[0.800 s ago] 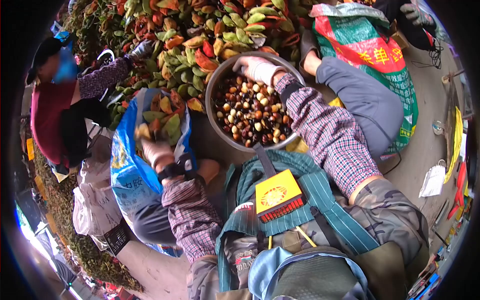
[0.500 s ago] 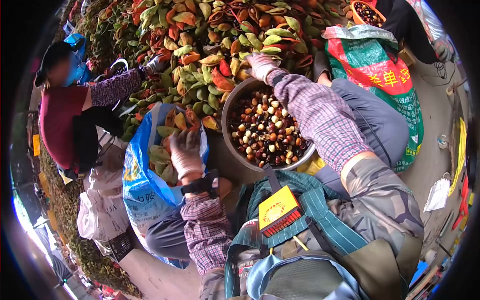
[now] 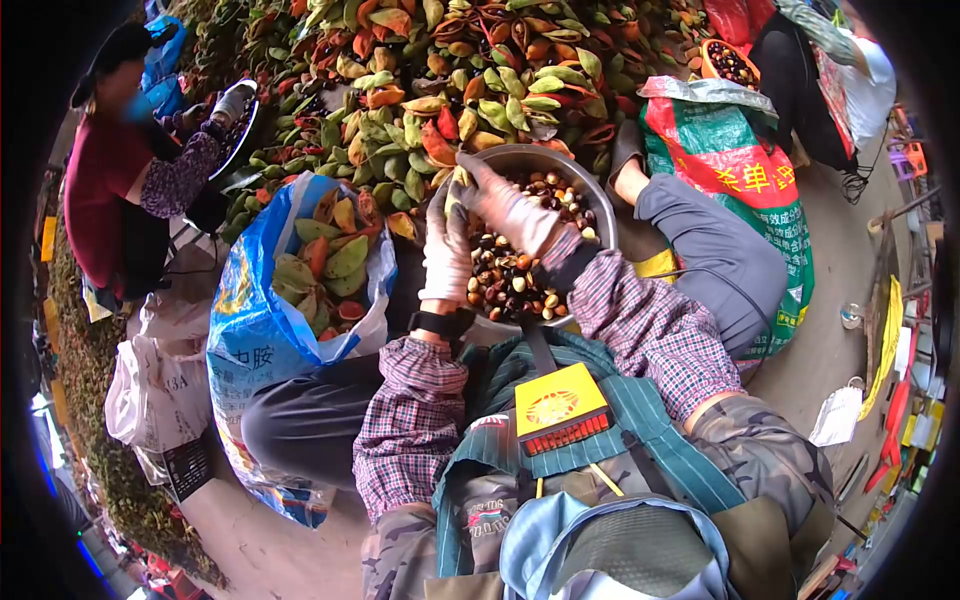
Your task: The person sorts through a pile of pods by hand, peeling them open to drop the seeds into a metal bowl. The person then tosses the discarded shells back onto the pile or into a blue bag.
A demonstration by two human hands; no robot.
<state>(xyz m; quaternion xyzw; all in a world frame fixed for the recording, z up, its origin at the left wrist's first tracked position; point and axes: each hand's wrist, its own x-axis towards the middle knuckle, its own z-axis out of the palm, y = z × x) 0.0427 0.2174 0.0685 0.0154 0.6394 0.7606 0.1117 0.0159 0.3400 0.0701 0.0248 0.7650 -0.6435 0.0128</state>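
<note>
My gloved left hand point(image 3: 446, 250) and my gloved right hand point(image 3: 510, 208) meet over the left rim of a metal bowl point(image 3: 603, 200). A small yellowish seed pod point(image 3: 461, 177) is pinched between their fingertips; the fingers partly cover it. Below my hands, the bowl holds many loose seeds point(image 3: 515, 285), dark brown, orange-brown and cream. Left of my left hand stands an open blue and white sack point(image 3: 240, 330) with split green and orange pod shells point(image 3: 345, 262) inside. A big heap of green, orange and red pods point(image 3: 400, 130) lies just beyond the bowl.
A green and red sack point(image 3: 740, 190) stands by my right leg. At the left, a co-worker point(image 3: 120, 190) sits with a round pan point(image 3: 237, 140). Another person point(image 3: 800, 80) is at the upper right, near an orange basket of seeds point(image 3: 706, 66). A white bag point(image 3: 160, 390) stands left.
My right hand has come back from the heap to above the bowl. My left hand has left the blue sack and moved right to join it at a pod. The co-worker's arm has drawn back.
</note>
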